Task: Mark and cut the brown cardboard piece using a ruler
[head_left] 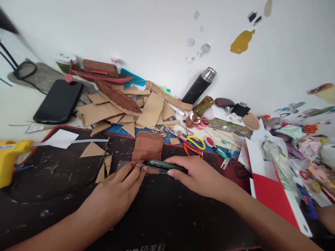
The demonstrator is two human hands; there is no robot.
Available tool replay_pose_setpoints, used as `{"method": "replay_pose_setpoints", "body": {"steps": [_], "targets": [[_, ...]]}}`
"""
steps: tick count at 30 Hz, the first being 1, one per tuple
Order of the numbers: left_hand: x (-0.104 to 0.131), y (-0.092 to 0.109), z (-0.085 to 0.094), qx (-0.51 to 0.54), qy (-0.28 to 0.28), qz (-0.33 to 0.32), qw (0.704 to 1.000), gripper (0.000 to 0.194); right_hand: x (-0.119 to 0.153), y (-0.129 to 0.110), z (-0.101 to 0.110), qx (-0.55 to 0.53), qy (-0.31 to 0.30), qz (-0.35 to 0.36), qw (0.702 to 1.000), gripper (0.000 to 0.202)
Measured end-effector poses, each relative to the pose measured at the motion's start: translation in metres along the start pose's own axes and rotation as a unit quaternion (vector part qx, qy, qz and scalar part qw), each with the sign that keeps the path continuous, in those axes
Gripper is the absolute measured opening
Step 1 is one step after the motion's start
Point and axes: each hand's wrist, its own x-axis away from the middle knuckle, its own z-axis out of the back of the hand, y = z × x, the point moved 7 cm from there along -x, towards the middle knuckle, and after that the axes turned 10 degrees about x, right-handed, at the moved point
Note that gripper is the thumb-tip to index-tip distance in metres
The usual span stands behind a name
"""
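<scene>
A brown painted square piece [148, 145] lies on the dark mat, with a clear ruler [159, 170] across its near edge. The fingers of my left hand [119, 188] press down on the ruler, close together. My right hand [195, 174] grips a dark green pen-like tool [164, 165], held almost flat along the ruler. Its tip is beside my left fingertips, and the exact contact is too small to tell.
Cardboard scraps [150, 108], a model boat [104, 75] and a black thermos [199, 85] stand behind. Scissors [195, 143] lie behind my right hand. A yellow glue gun [12, 157] and a phone [59, 101] are at left, a red sheet [273, 198] at right.
</scene>
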Motion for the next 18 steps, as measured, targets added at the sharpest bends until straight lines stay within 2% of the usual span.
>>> {"method": "replay_pose_setpoints", "body": {"steps": [5, 12, 18], "targets": [[0.004, 0.002, -0.004, 0.006, -0.015, 0.000, 1.000, 0.057, -0.009, -0.005, -0.003, 0.059, -0.003, 0.022, 0.998, 0.030], [0.009, 0.003, -0.015, 0.034, -0.017, 0.055, 0.998, 0.058, -0.015, -0.009, -0.009, 0.113, -0.045, 0.032, 0.992, 0.032], [0.008, 0.003, -0.014, 0.048, -0.030, 0.038, 0.998, 0.059, -0.015, -0.007, -0.009, 0.118, -0.034, 0.036, 0.992, 0.033]]}}
